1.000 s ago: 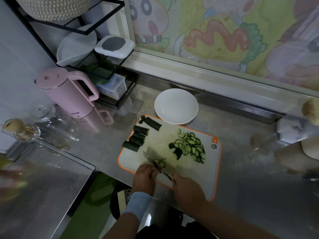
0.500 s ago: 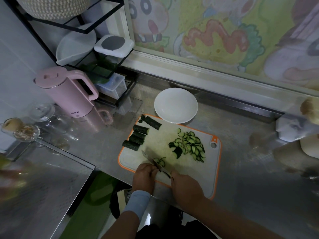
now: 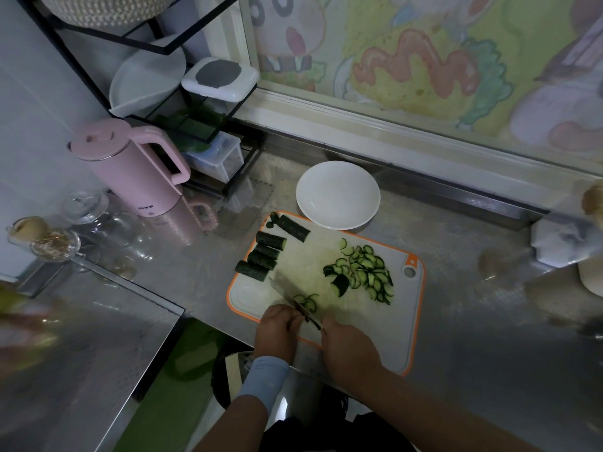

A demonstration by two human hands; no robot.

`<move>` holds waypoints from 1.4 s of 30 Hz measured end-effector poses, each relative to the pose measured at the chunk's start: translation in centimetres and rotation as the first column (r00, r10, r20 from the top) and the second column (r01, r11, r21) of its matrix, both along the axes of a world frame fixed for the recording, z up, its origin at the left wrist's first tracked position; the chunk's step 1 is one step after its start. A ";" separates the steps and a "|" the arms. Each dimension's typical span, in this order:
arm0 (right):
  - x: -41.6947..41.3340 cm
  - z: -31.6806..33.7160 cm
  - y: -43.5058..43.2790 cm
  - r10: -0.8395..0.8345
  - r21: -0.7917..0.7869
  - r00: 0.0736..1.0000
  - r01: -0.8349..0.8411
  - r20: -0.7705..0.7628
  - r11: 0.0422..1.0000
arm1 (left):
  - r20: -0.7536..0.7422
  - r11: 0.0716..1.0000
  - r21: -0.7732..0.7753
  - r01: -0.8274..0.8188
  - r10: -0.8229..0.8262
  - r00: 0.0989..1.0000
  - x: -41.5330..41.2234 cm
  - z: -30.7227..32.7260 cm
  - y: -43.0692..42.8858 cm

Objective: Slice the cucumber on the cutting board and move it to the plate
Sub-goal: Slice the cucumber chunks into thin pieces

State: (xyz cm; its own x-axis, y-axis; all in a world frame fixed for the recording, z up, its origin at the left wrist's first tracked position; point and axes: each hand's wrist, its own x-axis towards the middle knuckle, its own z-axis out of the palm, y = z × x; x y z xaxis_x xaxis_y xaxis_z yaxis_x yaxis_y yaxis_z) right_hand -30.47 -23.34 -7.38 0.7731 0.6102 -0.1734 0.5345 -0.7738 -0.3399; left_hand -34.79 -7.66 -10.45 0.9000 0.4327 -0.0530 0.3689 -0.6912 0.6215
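Note:
A white cutting board [image 3: 326,265] with an orange rim lies on the steel counter. Several dark cucumber chunks [image 3: 261,256] lie at its left end and a heap of thin slices [image 3: 362,272] at its right. My right hand [image 3: 350,349] grips the handle of a knife [image 3: 290,300] whose blade slants across the board's near left part. My left hand [image 3: 277,331], fingers curled, holds down a cucumber piece beside the blade; the piece is mostly hidden under it. A few fresh slices [image 3: 306,300] lie right of the blade. The white plate [image 3: 337,194] stands empty behind the board.
A pink kettle [image 3: 130,168] stands at the left, beside glass jars [image 3: 65,230]. A black wire rack [image 3: 182,102] with containers fills the back left corner. A white object [image 3: 564,243] sits at the right edge. The counter's front edge runs just below my hands.
The knife blade and both hands have shifted slightly left along the piece being cut. The small group of fresh slices beside the blade has grown a little.

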 end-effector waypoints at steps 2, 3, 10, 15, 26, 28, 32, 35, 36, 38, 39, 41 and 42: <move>0.0 0.4 0.2 0.010 -0.008 1.000 -0.010 -0.019 1.000 | -0.001 1.000 0.002 0.001 -0.001 1.000 0.0 0.0 0.0; 0.0 0.5 0.3 -0.009 -0.004 0.998 0.009 -0.055 1.000 | 0.002 1.000 0.005 0.000 0.000 1.000 0.0 0.0 -0.1; 0.4 -0.8 0.7 0.003 0.009 0.999 -0.002 -0.037 1.000 | 0.011 0.999 0.043 0.030 -0.031 0.999 0.1 0.1 -0.1; 2.2 0.9 -0.3 -0.119 0.115 0.984 0.135 -0.136 0.984 | -0.047 0.993 0.087 0.074 -0.070 0.996 0.9 0.2 -0.2; 10.1 5.1 -3.1 -0.283 0.146 0.831 0.393 -0.478 0.908 | 0.034 1.000 -0.017 0.009 -0.008 0.999 8.0 5.4 -1.9; 10.5 5.7 -3.0 -0.305 0.134 0.745 0.465 -0.593 0.875 | 0.119 0.980 0.059 0.187 -0.193 0.974 8.8 6.2 -2.2; 10.8 7.2 -2.6 -0.367 0.087 0.536 0.643 -0.761 0.761 | 0.076 0.912 0.110 0.395 -0.404 0.912 9.5 6.5 -2.5; 11.1 7.9 -2.4 -0.371 0.118 0.541 0.668 -0.754 0.735 | -0.047 0.892 0.156 0.425 -0.423 0.905 10.0 6.1 -1.7; 11.2 7.9 -2.5 -0.381 0.119 0.545 0.673 -0.747 0.730 | -0.071 0.889 0.161 0.428 -0.422 0.904 10.2 6.1 -1.3; 11.4 7.8 -2.4 -0.398 0.117 0.606 0.635 -0.689 0.764 | 0.002 0.890 0.166 0.424 -0.430 0.903 10.4 6.2 -1.0; 11.3 7.8 -2.4 -0.398 0.119 0.651 0.601 -0.646 0.790 | 0.065 0.878 0.178 0.444 -0.460 0.885 10.4 6.2 -1.1; 11.0 7.9 -2.1 -0.385 0.125 0.734 0.533 -0.560 0.837 | 0.134 0.819 0.225 0.527 -0.562 0.816 10.2 6.7 -1.1; 10.8 8.1 -1.9 -0.384 0.131 0.737 0.534 -0.556 0.835 | 0.107 0.783 0.244 0.572 -0.608 0.786 10.1 6.9 -0.9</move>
